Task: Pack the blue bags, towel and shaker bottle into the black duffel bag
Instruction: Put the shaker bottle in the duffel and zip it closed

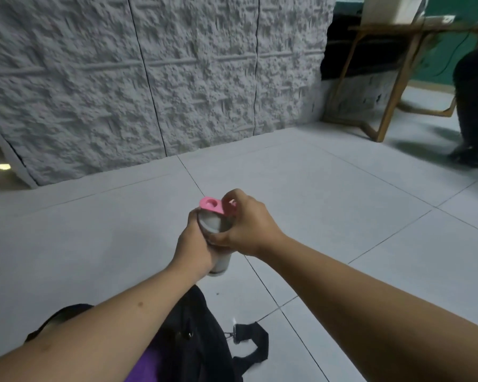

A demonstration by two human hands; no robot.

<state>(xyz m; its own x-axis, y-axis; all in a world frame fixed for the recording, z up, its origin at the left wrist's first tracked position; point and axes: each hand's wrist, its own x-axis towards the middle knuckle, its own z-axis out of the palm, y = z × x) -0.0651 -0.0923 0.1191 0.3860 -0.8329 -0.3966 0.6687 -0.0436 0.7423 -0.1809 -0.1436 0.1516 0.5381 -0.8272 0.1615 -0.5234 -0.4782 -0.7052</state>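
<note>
Both hands hold the shaker bottle [215, 238] above the floor [342, 216] at frame centre: the left hand [195, 248] wraps its body to steady it, while the right hand [247, 226] curls round the lid with fingers at the raised pink flip cap [211, 205], likely to close it before packing. At 6 o'clock lies the black duffel bag [193, 334], with purple fabric [146, 365] showing at its edge; blue bags and towel are not visible.

No readable text, label, brand, number or sign is showing anywhere in the view.
</note>
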